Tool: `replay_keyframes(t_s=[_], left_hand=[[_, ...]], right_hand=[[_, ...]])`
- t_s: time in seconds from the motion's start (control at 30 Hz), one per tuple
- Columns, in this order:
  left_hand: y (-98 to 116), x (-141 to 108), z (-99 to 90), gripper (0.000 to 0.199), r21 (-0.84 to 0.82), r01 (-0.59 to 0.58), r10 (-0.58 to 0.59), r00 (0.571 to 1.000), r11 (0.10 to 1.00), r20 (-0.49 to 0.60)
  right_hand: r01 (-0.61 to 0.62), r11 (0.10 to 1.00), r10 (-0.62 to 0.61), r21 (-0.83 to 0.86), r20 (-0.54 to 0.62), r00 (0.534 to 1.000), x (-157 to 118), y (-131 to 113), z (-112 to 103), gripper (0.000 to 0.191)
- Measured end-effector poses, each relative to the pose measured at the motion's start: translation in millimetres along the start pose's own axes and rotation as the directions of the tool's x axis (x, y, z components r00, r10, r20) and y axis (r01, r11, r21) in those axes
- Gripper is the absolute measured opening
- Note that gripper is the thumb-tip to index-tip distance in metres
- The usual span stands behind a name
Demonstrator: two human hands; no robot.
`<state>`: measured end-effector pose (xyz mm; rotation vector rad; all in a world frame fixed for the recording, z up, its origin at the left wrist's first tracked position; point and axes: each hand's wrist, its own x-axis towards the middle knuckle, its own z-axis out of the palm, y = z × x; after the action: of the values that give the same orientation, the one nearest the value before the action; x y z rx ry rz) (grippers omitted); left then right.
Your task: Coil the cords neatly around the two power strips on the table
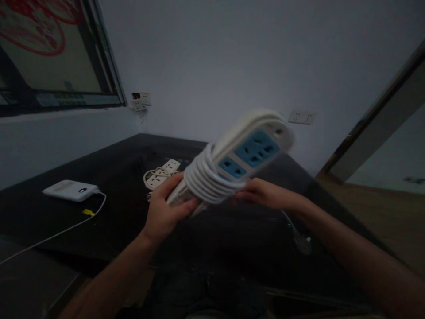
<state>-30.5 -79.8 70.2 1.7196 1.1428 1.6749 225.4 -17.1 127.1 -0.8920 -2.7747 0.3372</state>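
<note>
A white power strip (241, 153) with blue socket panels is held up at a tilt above the dark table, its far end blurred. My left hand (168, 201) grips its near end, thumb across the front. Several turns of white cord (207, 177) are wound round the strip's middle. At the strip's right side, my right hand (255, 192) has its fingers closed by the coil, on the cord as far as shows; the fingertips are partly hidden and blurred. Below the right forearm hangs the cord's plug end (302, 243), blurred.
On the black table (119, 155) lies a second, cream power strip (162, 175) with a loosely looped cord. A white power bank (70, 190) with a cable and yellow tag (88, 212) lies at left. Wall sockets (302, 117) sit behind; a window (59, 57) is at upper left.
</note>
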Motion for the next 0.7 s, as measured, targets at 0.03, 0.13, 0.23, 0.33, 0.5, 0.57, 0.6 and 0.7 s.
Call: replay_keyframes(t_s=[0.03, 0.13, 0.23, 0.33, 0.5, 0.57, 0.6, 0.7], left_hand=[[-4, 7, 0.6, 0.053, -0.016, 0.014, -0.016, 0.997, 1.000, -0.074], [-20, 26, 4.3, 0.049, -0.015, 0.064, -0.066, 0.984, 0.998, -0.168], [-39, 33, 9.2, 0.050, -0.093, 0.149, -0.162, 0.976, 0.984, -0.147], [-56, 32, 13.9, 0.050, -0.096, 0.186, -0.195, 0.976, 0.978, -0.101], [-67, 34, 12.3, 0.046, 0.014, 0.194, -0.190, 0.972, 0.981, -0.138], [-67, 37, 7.8, 0.046, 0.058, 0.193, -0.181, 0.969, 0.979, -0.168], [-67, 39, 5.2, 0.045, 0.100, 0.180, -0.159, 0.969, 0.979, -0.191], [-65, 41, -1.3, 0.043, 0.235, 0.132, -0.073, 0.968, 0.963, -0.242]], right_hand=[[-0.001, 0.994, -0.004, 0.110, 0.047, 0.999, -2, -5, 7, 0.035], [-0.099, 0.935, 0.072, 0.341, 0.089, 0.993, -9, -14, 27, 0.034], [-0.215, 0.890, 0.189, 0.402, 0.103, 0.977, -18, -21, 43, 0.029], [-0.286, 0.865, 0.269, 0.412, 0.102, 0.958, -29, -30, 56, 0.020], [-0.359, 0.872, 0.360, 0.333, 0.060, 0.931, -47, -44, 55, 0.012], [-0.406, 0.858, 0.404, 0.316, 0.073, 0.912, -56, -46, 50, 0.013], [-0.418, 0.856, 0.416, 0.304, 0.076, 0.906, -61, -46, 48, 0.014], [-0.411, 0.874, 0.413, 0.260, 0.048, 0.909, -75, -46, 47, 0.015]])
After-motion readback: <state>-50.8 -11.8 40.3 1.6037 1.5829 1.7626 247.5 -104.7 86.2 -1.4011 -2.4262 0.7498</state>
